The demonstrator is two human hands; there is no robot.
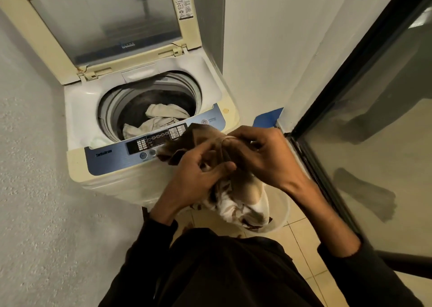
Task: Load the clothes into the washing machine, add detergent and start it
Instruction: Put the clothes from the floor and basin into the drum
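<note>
Over the open washing machine (77,110), our left hand (198,180) and right hand (259,152) both grip 1 brown-and-white garment (236,197): soft, light, floppy, best bunched at its middle.

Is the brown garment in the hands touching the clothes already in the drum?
Apart. The head view shows the brown garment held in front of the machine, outside the drum, where the pale clothes lie.

Clothes (161,119) in washing machine (149,166), glass door (374,119) right.
</note>
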